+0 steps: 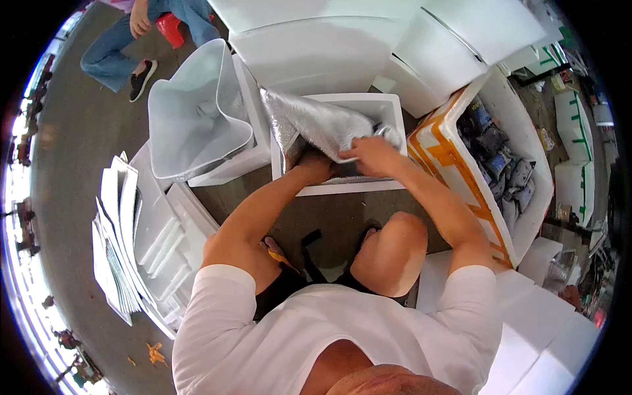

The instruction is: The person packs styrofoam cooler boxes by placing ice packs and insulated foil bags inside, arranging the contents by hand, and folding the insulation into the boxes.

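Note:
A silver foil liner bag (322,122) stands partly inside an open white foam box (388,108) in front of me. My right hand (374,155) is closed on the edge of the foil bag at its near right side. My left hand (316,166) reaches into the bag's opening at the near left; its fingers are hidden by the foil. To the left, another foam box (227,170) holds an open foil bag with a white inside (191,131).
An orange-taped foam box (454,171) with dark packets (500,155) stands at the right. Stacked foam lids (171,257) and folded foil bags (118,224) lie left. White boxes (316,52) rise behind. A seated person (115,52) is at upper left.

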`<state>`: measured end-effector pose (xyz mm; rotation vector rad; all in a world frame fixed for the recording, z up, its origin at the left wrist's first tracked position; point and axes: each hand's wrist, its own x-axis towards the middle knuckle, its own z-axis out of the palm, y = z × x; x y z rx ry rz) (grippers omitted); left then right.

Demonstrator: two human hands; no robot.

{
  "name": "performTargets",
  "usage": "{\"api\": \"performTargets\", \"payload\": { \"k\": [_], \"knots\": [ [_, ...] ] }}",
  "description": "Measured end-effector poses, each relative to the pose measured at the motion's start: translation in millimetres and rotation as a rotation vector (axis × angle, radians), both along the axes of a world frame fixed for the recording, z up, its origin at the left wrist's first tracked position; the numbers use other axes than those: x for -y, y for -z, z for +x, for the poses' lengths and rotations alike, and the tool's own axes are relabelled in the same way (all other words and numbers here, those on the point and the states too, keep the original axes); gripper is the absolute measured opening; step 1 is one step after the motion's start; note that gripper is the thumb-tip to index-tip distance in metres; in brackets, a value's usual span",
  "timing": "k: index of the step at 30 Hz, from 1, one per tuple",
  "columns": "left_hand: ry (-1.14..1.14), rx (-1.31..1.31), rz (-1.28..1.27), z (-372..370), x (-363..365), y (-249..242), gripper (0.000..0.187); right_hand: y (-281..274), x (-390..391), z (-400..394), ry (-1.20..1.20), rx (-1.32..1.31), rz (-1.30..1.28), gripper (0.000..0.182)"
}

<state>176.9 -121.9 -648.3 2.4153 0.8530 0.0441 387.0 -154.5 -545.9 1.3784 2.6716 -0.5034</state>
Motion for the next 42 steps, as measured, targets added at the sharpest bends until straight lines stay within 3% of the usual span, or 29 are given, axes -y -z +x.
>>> {"api": "performTargets", "payload": {
  "k": [2,4,5,6,7,9,11,14,15,17,21,22,23,24,25,28,29,30,32,34,36,38,40,42],
  "knots": [
    [0.019,-0.081,-0.028,3,0,-15,0.044,38,0,-11,-0.005,0.083,-0.030,0.041],
    [-0.049,-0.224,-0.381,2,-1,-24,0.037,68,-4,-17,-0.016,0.162,-0.063,0.039],
    [-0.044,-0.225,-0.377,-3,-2,-35,0.037,79,-7,-19,-0.034,0.313,-0.098,0.039],
    [0.102,-0.234,-0.224,-9,-1,-77,0.037,94,-9,-20,-0.051,0.459,-0.138,0.038],
    [0.248,-0.242,-0.070,-17,0,-117,0.039,117,-12,-18,-0.067,0.428,-0.159,0.038],
    [-0.137,0.095,-0.025,-41,0,-170,0.046,104,-18,-30,-0.086,0.480,-0.207,0.037],
    [-0.395,0.161,0.331,-67,-16,-193,0.062,100,-20,-37,-0.104,0.529,-0.256,0.037],
    [-0.420,0.070,0.428,-69,-31,-159,0.076,102,-21,-37,-0.155,0.544,-0.216,0.037],
    [-0.359,0.114,0.282,-59,-33,-143,0.082,93,-23,-39,-0.126,0.514,-0.265,0.036],
    [-0.048,-0.117,0.316,-27,-36,-110,0.074,73,-18,-42,-0.090,0.491,-0.318,0.034],
    [0.164,-0.184,0.256,10,-39,-25,0.063,-23,-10,-17,0.073,-0.434,-0.380,0.030],
    [0.231,-0.245,0.188,13,-36,-8,0.062,-50,-10,0,0.216,-0.662,-0.438,0.030],
    [0.256,-0.288,0.198,17,-27,-27,0.060,-70,-9,19,0.364,-0.889,-0.491,0.031],
    [0.249,-0.280,0.189,18,-25,-20,0.060,-81,-5,35,0.433,-0.899,-0.113,0.029],
    [0.235,-0.282,0.190,19,-26,-12,0.060,-116,-2,45,0.595,-0.545,-0.119,0.033],
    [0.194,-0.222,0.215,16,-23,-2,0.056,-23,-10,67,0.391,-0.448,0.062,0.038],
    [0.174,-0.159,0.241,16,-24,-2,0.051,-2,-13,59,0.269,-0.418,-0.087,0.044],
    [0.170,-0.162,0.237,17,-25,-2,0.051,12,-12,45,0.135,-0.418,0.020,0.041],
    [0.142,-0.300,0.216,21,-24,-4,0.040,28,-13,12,0.144,-0.117,-0.026,0.031],
    [0.064,-0.259,0.271,21,-21,10,0.039,61,-22,4,0.128,-0.036,-0.020,0.028],
    [-0.111,-0.027,0.244,20,-20,15,0.038,112,-34,-12,0.114,0.049,-0.005,0.025],
    [-0.136,-0.047,0.233,25,-21,23,0.041,164,-45,-33,0.176,0.405,0.137,0.025],
    [-0.160,-0.066,0.230,23,-31,11,0.044,146,-47,-34,0.148,0.358,0.120,0.027],
    [-0.027,-0.154,-0.134,21,-39,-18,0.041,118,-44,-19,0.144,0.110,0.045,0.033]
  ]
}}
